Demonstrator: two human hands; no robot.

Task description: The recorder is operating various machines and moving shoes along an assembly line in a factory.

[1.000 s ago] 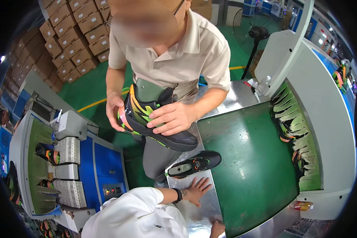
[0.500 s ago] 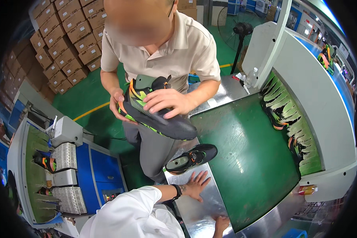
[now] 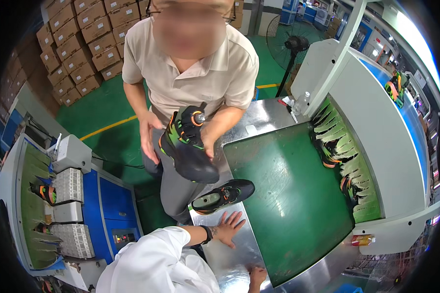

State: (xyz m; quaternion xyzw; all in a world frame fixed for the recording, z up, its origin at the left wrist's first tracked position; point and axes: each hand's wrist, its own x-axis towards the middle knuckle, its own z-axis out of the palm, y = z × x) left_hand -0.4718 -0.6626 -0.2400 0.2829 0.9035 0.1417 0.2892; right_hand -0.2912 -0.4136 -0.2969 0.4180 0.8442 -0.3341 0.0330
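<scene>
Nearby, brown cartons (image 3: 78,36) stacked behind green floor (image 3: 107,110).

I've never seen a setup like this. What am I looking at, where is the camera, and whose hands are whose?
The one view comes from a fisheye camera on a person's head, looking down, so straight edges bend. The white sleeve at the bottom belongs to the wearer. Their left hand lies flat and open on the metal table. Their right hand rests near the table's lower edge, only partly visible.

Opposite stands a co-worker in a beige shirt, who holds a black shoe with green and orange trim. A second, similar shoe lies on the table beside the green conveyor belt. The belt runs to a white machine with a green strip curtain, where more shoes show.
</scene>
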